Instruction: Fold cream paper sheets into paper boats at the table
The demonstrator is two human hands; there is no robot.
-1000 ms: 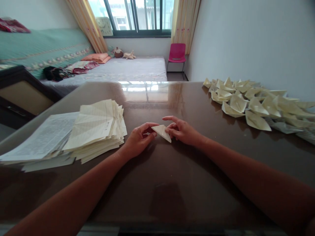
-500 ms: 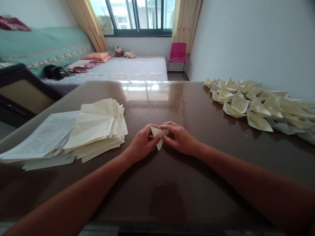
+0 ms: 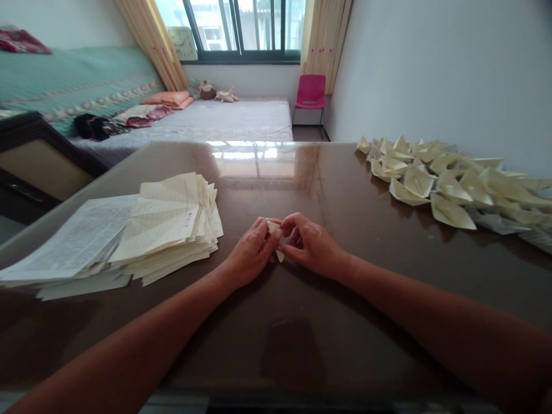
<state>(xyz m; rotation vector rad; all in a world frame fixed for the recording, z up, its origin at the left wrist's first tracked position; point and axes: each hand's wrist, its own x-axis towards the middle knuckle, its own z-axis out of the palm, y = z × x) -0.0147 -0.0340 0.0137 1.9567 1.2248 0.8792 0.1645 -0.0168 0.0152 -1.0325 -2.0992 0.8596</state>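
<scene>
Between my hands, over the middle of the brown table [image 3: 241, 339], is a small folded piece of cream paper [image 3: 280, 255]. My left hand [image 3: 253, 251] grips it from the left, the thumb pressed across its face. From the right, my right hand [image 3: 313, 244] pinches its edge with thumb and forefinger. Only a narrow upper tip and a lower point of the paper show; the fingers cover the rest. A stack of creased cream sheets [image 3: 161, 218] lies to the left of my left hand.
White printed sheets [image 3: 81, 236] lie beside the cream stack on the left. Several folded paper boats [image 3: 452, 187] are crowded along the table's right side, by the wall. Beyond the table are a bed [image 3: 245, 118] and a pink chair [image 3: 311, 92].
The folded paper has turned between my hands and shows a narrower face. My left thumb has slid higher over it, and my right fingers have closed in on its edge.
</scene>
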